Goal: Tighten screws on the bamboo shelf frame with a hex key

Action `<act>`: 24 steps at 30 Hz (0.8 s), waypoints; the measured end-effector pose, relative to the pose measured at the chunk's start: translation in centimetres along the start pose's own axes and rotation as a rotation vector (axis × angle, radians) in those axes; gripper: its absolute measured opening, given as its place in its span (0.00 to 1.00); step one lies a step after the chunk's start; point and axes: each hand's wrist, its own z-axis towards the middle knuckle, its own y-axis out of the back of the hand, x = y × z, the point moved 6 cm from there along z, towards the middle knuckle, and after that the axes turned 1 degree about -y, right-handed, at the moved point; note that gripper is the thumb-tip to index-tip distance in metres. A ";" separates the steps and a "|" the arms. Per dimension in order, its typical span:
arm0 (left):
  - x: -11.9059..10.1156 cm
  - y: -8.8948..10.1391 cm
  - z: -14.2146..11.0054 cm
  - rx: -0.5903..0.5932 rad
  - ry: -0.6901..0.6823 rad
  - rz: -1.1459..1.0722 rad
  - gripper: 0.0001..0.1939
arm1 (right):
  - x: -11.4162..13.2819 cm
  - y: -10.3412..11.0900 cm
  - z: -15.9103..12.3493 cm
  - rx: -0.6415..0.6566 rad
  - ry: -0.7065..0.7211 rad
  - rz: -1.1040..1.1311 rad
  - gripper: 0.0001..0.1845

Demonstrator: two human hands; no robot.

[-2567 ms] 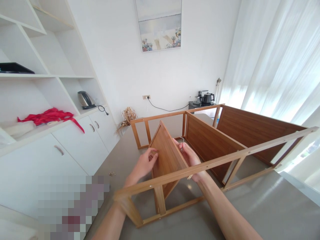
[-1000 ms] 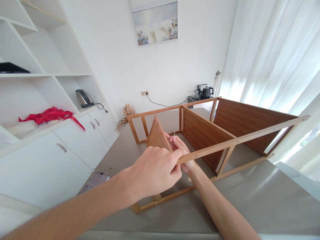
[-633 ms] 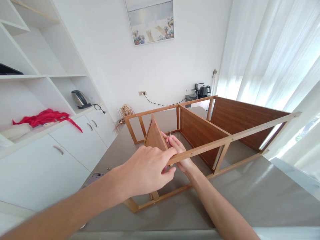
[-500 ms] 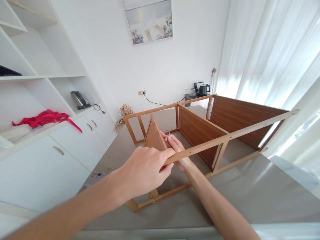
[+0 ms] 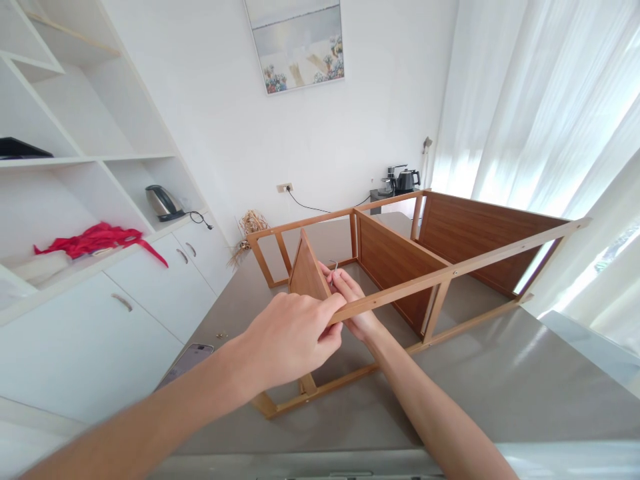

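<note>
Our left hand (image 5: 295, 330) is curled around the near upper rail (image 5: 400, 289) of a wooden frame (image 5: 435, 311), back of the hand up. Just beyond it, our right hand (image 5: 353, 293) passes under that rail and pinches a small bent metal tool (image 5: 335, 265); the tool's tip pokes up above the fingers, and we cannot tell what its lower end meets. Behind our left hand, just beside the right fingers, we see a small panel (image 5: 305, 272) standing on edge inside the frame. To the right of our right hand stand a middle panel (image 5: 393, 260) and, well apart, a far panel (image 5: 485, 233). The frame lies on a grey table (image 5: 500, 393) spread beneath both hands. Left of our left hand, past the forearm (image 5: 190, 393), we have small metal pieces (image 5: 221, 335) on the table and, nearer us, a phone (image 5: 187, 363) partly covered by the forearm. Farther out beyond the left hand are a dried plant bundle (image 5: 251, 223), then a steel kettle (image 5: 163, 202) and a red cloth (image 5: 95, 241) in white shelving (image 5: 100, 160). Beyond the right hand, near the wall (image 5: 390, 100), sits a black coffee maker (image 5: 406, 180); a pale curtain (image 5: 530, 113) hangs well off to the hand's right.
</note>
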 end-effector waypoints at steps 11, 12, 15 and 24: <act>0.2 0.3 0.3 0.012 0.022 -0.122 0.09 | 0.1 0.2 -0.1 0.007 0.018 -0.014 0.17; 0.3 0.4 0.2 0.029 0.032 -0.149 0.08 | 0.1 0.3 -0.1 0.007 0.020 -0.015 0.17; 1.0 0.7 0.4 0.200 0.021 -0.345 0.14 | 0.2 0.5 -0.2 0.006 0.013 -0.018 0.16; 5.3 -0.8 5.0 0.555 0.003 -0.685 0.23 | -0.4 0.8 -0.1 -0.023 -0.024 -0.007 0.17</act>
